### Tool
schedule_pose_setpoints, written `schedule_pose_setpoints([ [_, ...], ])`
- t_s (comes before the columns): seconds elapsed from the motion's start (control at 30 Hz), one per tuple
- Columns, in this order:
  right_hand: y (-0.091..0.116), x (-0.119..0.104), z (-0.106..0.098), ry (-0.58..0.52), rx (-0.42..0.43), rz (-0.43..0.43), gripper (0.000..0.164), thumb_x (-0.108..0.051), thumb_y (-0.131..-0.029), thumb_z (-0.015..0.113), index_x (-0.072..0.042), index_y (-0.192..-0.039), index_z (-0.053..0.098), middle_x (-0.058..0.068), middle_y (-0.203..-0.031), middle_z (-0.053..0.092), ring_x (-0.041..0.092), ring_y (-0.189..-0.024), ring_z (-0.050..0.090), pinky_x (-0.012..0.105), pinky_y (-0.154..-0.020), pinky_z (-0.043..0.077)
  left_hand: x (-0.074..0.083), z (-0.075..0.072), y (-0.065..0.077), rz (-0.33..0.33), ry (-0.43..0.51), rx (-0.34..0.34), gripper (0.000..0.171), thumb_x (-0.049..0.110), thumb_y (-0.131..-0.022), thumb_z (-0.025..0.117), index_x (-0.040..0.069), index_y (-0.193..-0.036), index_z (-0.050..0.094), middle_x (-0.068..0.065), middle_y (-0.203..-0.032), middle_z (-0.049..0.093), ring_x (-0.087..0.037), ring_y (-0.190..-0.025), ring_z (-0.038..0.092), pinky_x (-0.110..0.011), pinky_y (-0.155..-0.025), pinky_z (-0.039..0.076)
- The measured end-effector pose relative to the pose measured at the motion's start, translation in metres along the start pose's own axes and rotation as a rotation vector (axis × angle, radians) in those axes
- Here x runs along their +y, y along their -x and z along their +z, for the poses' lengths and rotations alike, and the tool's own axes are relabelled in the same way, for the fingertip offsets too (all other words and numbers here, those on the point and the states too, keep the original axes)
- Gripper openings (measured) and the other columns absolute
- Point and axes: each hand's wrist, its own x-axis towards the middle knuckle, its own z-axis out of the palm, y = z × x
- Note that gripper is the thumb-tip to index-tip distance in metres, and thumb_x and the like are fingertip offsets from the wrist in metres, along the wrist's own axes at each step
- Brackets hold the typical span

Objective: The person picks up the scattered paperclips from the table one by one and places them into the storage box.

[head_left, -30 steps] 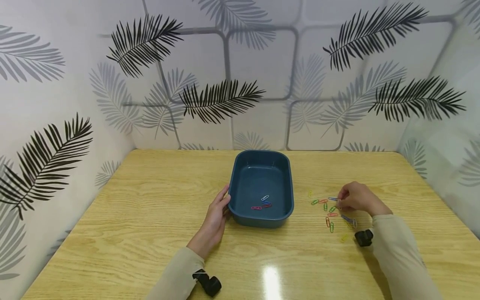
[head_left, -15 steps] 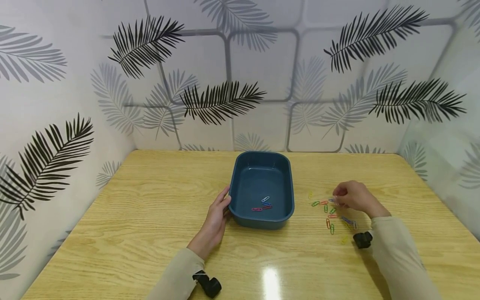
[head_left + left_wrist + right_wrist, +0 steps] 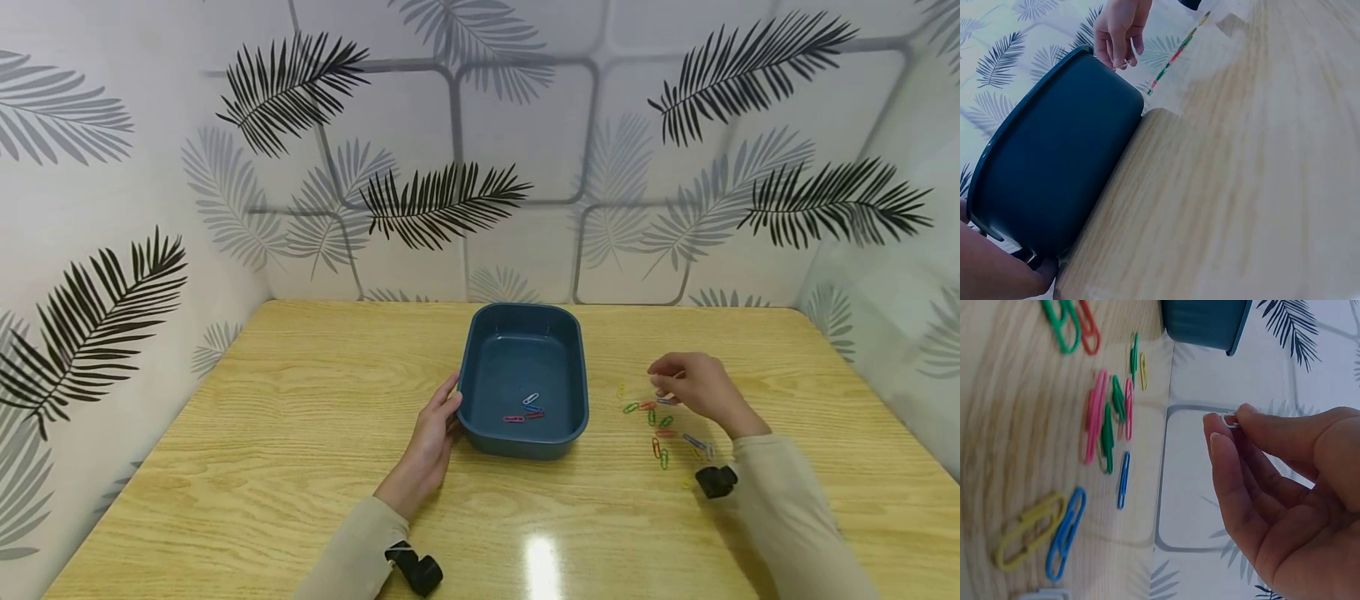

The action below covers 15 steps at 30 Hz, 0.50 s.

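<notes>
My left hand (image 3: 431,437) holds the left side of a dark blue plastic tub (image 3: 522,447), thumb at its rim. In the right wrist view, the thumb and fingertips of my right hand (image 3: 1285,481) pinch a small white paper clip (image 3: 1229,420), raised off the table. Below that hand, several paper clips in green, red, pink, yellow and blue lie scattered, among them a blue paper clip (image 3: 1124,480) and a yellow paper clip (image 3: 1030,531). Inside the tub lie several more, including a white paper clip (image 3: 531,398) and a pink paper clip (image 3: 513,419).
The tub stands mid-table on a light wood tabletop (image 3: 300,392). A wall (image 3: 517,250) with a leaf pattern rises behind the table's far edge. Each wrist wears a black camera, such as the right wrist's camera (image 3: 716,481).
My right hand has lifted and shifted left toward the tub, carrying the white paper clip. A blue paper clip on the table shows more from under it. My left hand stays on the tub.
</notes>
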Motion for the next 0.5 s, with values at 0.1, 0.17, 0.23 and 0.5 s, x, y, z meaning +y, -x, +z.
schedule_pose_setpoints([
  [0.1,-0.001,-0.006,0.002,-0.01,0.016,-0.007,0.022,-0.004,-0.096,0.059,0.013,-0.109,0.063,0.017,-0.089,0.068,0.027,-0.077,0.067,0.037,-0.065,0.056,0.0,0.0,0.0,-0.002,0.001,0.001,0.05,0.017,-0.106,0.035,0.007,-0.154,0.025,-0.019,-0.155,0.025,-0.036,-0.139,0.028,-0.049,-0.112,0.019],
  [0.17,-0.001,-0.01,0.004,-0.009,0.024,-0.013,0.021,-0.004,-0.096,0.059,0.012,-0.109,0.064,0.016,-0.088,0.069,0.026,-0.076,0.067,0.036,-0.064,0.055,0.0,0.0,0.0,-0.002,0.0,0.0,0.05,0.016,-0.106,0.035,0.008,-0.154,0.025,-0.019,-0.155,0.025,-0.036,-0.139,0.028,-0.049,-0.112,0.019],
  [0.23,-0.001,-0.015,0.006,-0.015,0.027,-0.019,0.021,-0.004,-0.096,0.059,0.012,-0.109,0.064,0.014,-0.087,0.068,0.026,-0.076,0.067,0.037,-0.064,0.055,0.0,0.0,0.0,-0.003,0.001,0.0,0.05,0.016,-0.106,0.035,0.008,-0.154,0.025,-0.018,-0.155,0.026,-0.035,-0.139,0.028,-0.049,-0.112,0.019],
  [0.5,-0.001,-0.031,0.012,-0.025,0.031,-0.029,0.02,-0.002,-0.096,0.057,0.011,-0.109,0.063,0.012,-0.086,0.068,0.031,-0.078,0.066,0.036,-0.064,0.055,0.0,0.0,0.0,0.006,-0.002,-0.004,0.05,0.018,-0.106,0.035,0.008,-0.154,0.024,-0.018,-0.155,0.025,-0.036,-0.139,0.028,-0.049,-0.112,0.019],
])
